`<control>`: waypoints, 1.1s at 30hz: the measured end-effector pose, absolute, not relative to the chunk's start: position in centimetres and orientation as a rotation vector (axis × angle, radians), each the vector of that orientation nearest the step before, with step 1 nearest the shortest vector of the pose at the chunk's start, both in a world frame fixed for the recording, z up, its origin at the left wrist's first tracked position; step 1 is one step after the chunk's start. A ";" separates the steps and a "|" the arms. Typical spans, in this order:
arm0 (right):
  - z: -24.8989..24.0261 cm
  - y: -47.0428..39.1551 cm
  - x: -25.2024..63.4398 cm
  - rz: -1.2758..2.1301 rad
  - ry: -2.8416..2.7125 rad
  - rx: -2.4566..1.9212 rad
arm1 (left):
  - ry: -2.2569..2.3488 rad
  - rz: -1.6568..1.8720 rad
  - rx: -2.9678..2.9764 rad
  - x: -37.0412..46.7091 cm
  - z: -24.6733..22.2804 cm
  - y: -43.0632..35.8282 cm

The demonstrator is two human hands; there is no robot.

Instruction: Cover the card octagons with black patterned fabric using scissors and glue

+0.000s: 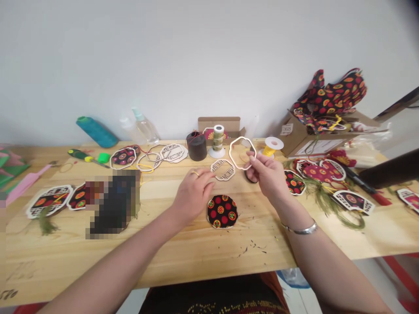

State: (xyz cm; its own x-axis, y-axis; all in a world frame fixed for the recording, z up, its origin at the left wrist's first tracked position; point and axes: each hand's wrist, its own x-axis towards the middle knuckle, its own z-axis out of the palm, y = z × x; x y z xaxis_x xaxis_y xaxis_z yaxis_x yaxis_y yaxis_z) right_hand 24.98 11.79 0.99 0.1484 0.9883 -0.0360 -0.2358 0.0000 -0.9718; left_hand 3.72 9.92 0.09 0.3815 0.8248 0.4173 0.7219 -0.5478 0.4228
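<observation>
My right hand (266, 172) pinches the lower right edge of a thin, pale, scalloped ring frame (231, 153), which stands tilted above the table. To its left, my left hand (195, 188) reaches over the wood, its fingertips at the left edge of a lattice-cut wooden piece (223, 170); those fingers are closed on or against that edge. Below the lattice piece lies a scalloped disc (222, 211) covered in black cloth with red and orange round motifs. Neither hand touches this disc.
Thread spools (197, 147) and an open small box (219, 118) stand along the wall. A large carton (321, 135) with patterned cloth is at right. Finished ornaments (49, 201) lie on both sides. Dark scraps litter the table (209, 257) near its front edge.
</observation>
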 end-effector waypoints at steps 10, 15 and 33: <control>0.6 12.0 24.9 1.189 -0.894 -1.072 | 1.309 0.496 2.620 7.2 -0.9 12.8; 0.7 11.9 24.8 1.191 -0.898 -1.090 | 1.222 0.446 2.620 5.6 -1.8 14.0; -0.8 10.5 22.4 1.290 -1.355 -1.263 | 1.353 0.956 1.412 3.0 1.5 10.7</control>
State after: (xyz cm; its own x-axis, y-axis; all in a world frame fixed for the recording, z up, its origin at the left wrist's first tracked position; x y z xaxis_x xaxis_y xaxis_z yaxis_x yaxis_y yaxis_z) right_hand 22.43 10.54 -0.82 -0.1222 0.9908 -0.0583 0.1068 -0.0453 -0.9933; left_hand 2.99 10.69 1.53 0.0908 0.9938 -0.0634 0.2718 0.0366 0.9617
